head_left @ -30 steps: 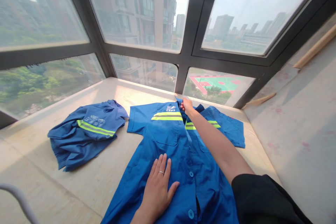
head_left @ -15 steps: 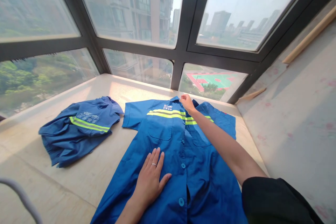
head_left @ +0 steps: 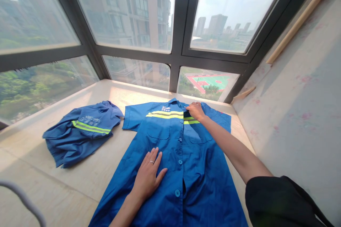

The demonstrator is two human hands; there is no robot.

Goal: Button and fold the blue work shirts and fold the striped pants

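Note:
A blue short-sleeved work shirt (head_left: 160,149) lies front side up, its collar toward the window. Yellow-and-grey reflective stripes cross its chest, and light-blue buttons run down the middle. My left hand (head_left: 148,173), with a ring on one finger, rests flat and open on the shirt's left-side front below the pocket. Up by the collar, my right hand (head_left: 196,110) has its fingers closed on the shirt's edge on the right side of the front opening. Its fingertips are partly hidden by the hand itself.
A second blue shirt (head_left: 85,131), folded, lies to the left on the pale stone sill (head_left: 53,184). Dark window frames (head_left: 174,64) stand behind. A papered wall (head_left: 298,106) bounds the right side. A grey curved tube (head_left: 23,200) shows at lower left.
My right hand has moved right from the middle of the collar to the right front edge. My left hand stays flat on the shirt. The view has shifted slightly.

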